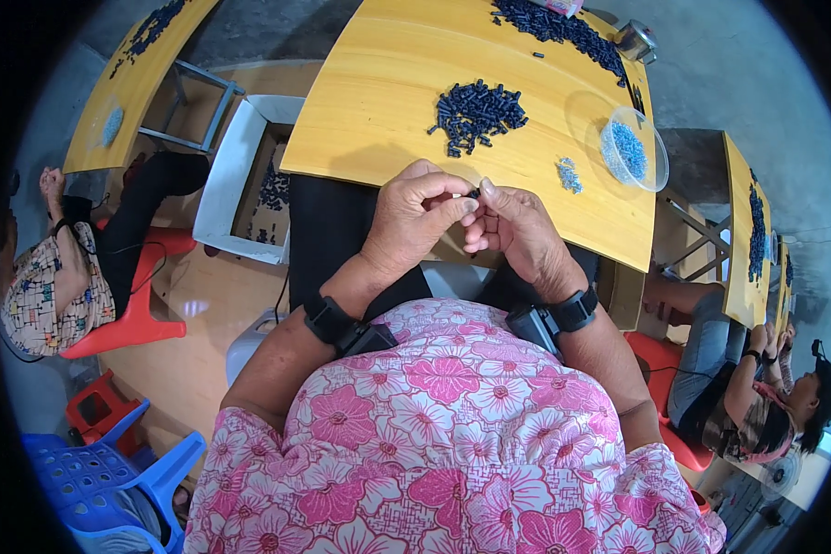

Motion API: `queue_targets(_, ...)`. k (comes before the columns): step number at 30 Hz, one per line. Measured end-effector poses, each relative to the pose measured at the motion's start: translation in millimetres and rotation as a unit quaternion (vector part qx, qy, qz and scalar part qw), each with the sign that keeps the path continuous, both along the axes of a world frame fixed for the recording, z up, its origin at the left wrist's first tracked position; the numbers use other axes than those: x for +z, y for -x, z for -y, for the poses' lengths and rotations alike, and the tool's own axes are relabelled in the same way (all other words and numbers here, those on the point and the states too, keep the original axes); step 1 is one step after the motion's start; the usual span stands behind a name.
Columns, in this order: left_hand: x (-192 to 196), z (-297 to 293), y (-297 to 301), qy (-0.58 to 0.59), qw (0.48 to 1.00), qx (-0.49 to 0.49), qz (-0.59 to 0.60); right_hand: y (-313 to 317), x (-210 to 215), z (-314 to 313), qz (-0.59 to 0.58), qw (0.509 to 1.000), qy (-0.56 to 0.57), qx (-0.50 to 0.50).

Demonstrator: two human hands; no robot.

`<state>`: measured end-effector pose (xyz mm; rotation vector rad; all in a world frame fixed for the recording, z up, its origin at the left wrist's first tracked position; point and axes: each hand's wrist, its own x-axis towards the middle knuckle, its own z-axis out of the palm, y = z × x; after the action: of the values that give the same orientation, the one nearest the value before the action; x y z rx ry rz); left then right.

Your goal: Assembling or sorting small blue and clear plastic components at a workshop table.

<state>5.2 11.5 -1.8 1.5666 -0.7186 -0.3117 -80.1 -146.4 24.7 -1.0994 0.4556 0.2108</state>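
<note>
Both of my hands meet just over the near edge of the yellow table (pixel 369 120). My left hand (pixel 417 214) pinches a small black cylindrical part (pixel 474 194) between thumb and fingertips. From the other side my right hand (pixel 519 226) closes thumb and fingers at the same part; whether it also holds a smaller piece is hidden. Beyond my hands lies a pile of black cylindrical parts (pixel 477 113). To its right are a little heap of light-blue small pieces (pixel 569 175) and a clear plastic bowl (pixel 657 164) holding more of them.
A larger black heap (pixel 563 32) and a metal cup (pixel 635 42) stand at the table's far right. Left of the table, a white-edged box (pixel 223 198) on the floor holds black parts. Other people sit at tables on both sides; a blue chair (pixel 92 471) is at lower left.
</note>
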Motion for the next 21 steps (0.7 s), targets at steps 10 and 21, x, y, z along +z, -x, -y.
queue_targets(10,4,-1,-2,-0.007,0.999,0.014,0.051,-1,-1,1,0.021,0.999,-0.021,0.013)
queue_targets(21,-3,-6,-3,0.014,0.990,-0.101,-0.094,2,6,-1,0.099,0.985,0.125,0.062)
